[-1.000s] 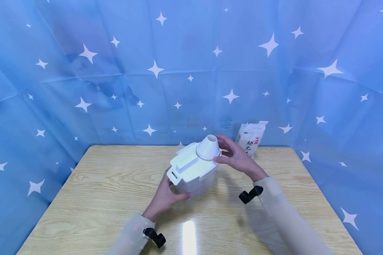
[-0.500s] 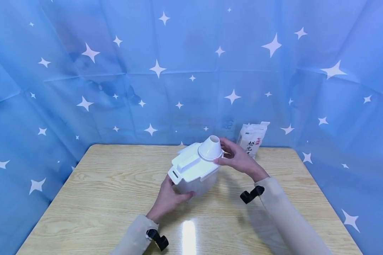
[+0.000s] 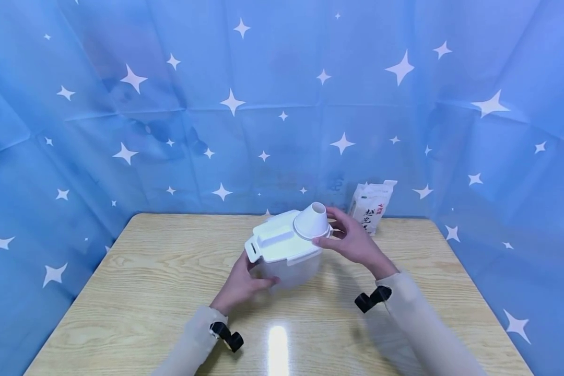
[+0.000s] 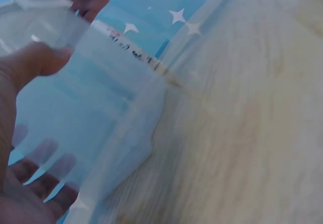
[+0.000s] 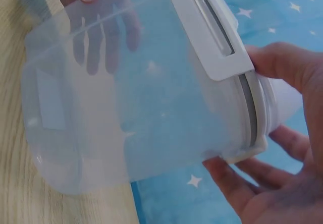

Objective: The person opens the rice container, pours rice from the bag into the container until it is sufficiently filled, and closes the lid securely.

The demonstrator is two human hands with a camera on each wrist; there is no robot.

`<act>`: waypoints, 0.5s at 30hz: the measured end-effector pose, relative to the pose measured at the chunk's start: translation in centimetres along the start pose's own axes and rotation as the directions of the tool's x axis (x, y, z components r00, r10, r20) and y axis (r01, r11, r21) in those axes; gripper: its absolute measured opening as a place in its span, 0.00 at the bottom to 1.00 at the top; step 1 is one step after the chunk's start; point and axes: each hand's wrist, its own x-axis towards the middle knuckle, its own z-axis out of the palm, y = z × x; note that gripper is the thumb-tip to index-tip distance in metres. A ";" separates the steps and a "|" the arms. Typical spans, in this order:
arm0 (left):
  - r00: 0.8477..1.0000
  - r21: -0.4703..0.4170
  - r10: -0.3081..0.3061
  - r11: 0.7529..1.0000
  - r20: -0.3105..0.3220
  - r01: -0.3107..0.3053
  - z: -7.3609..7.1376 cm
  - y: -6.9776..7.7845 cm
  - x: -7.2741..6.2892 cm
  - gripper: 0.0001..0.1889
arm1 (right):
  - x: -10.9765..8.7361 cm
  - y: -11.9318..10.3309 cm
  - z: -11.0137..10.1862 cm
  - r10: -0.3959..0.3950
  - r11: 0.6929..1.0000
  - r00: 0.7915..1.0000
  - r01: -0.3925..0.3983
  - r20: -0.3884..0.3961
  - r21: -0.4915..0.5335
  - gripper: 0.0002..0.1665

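Box [image 3: 291, 274] gripped at both ends, cone uppermost

The left hand [image 3: 244, 284] grips the left end of the box, thumb on the near wall below the lid [image 3: 277, 250]; its other fingers show through the clear plastic from the far side. The right hand [image 3: 354, 241] holds the opposite end, beside the cone [image 3: 311, 222], its thumb at the lid's near edge and its fingers spread round the end. In the right wrist view one fingertip presses the wall just under the rim.

The box is over the middle of the table [image 3: 169, 277], towards the back. Whether its base touches the wood cannot be told. The lid is on, white and opaque, with a raised ridge [image 3: 273, 237] along it, a slotted tab [image 3: 253, 249] at the left and the cone at the right, its open tip pointing up.

Pale sleeves [image 3: 418, 318] cover both forearms, and each wrist bears a black device [image 3: 373, 298].

Beyond the right hand, a white bag [image 3: 368, 206] with black and red writing stands near the table's back edge. Behind it hangs a blue cloth [image 3: 192, 68] patterned with white stars.
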 end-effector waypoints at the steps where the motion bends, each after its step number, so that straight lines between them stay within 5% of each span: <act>1: 1.000 -0.001 0.002 1.000 0.009 -0.002 -0.2 -0.1 0.2 0.49 | -0.2 0.0 0.1 0.003 1.000 1.000 -0.003 -0.011 -0.010 0.46; 15: 0.982 -0.031 0.032 0.999 0.187 -0.027 -2.0 -0.9 2.2 0.46 | -2.1 -1.2 1.2 0.079 0.991 0.988 -0.092 -0.130 -0.093 0.49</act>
